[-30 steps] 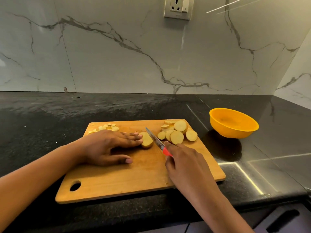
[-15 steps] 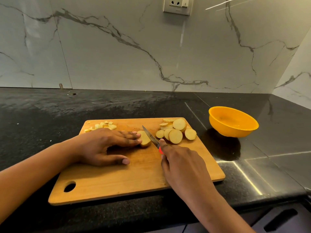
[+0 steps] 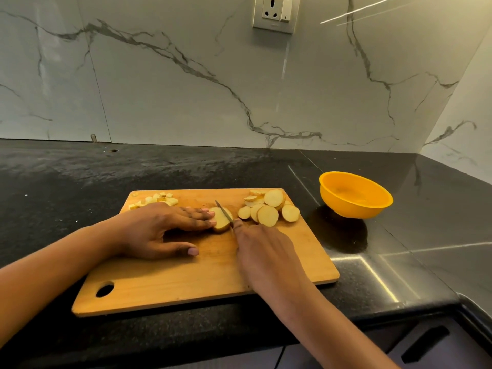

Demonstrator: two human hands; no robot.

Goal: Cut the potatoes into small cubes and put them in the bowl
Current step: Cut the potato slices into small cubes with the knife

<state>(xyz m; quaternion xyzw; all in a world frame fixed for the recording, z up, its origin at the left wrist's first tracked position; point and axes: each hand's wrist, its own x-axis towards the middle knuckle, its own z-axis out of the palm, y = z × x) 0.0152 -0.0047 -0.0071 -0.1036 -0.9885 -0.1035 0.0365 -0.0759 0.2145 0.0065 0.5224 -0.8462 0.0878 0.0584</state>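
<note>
A potato piece [image 3: 220, 222] lies on the wooden cutting board [image 3: 186, 278]. My left hand [image 3: 159, 229] rests flat on the board with straight fingers pressing the piece from the left. My right hand [image 3: 262, 251] grips a small knife [image 3: 224, 211]; its blade lies across the piece and its handle is hidden inside the hand. A pile of round potato slices [image 3: 269, 207] sits at the board's far right. Small potato cubes [image 3: 157, 200] lie at its far left corner, partly behind my left hand. The orange bowl [image 3: 355, 194] stands to the right of the board and looks empty.
The board lies on a black stone counter [image 3: 80, 177] near its front edge. A marble wall with a socket [image 3: 275, 13] rises behind, and a side wall closes the right. A drawer front with a handle slot [image 3: 426, 344] shows below the counter at the lower right.
The knife blade has moved left onto the potato piece, and my right hand has followed. The red handle that showed earlier is now hidden. My left hand still presses the piece.
</note>
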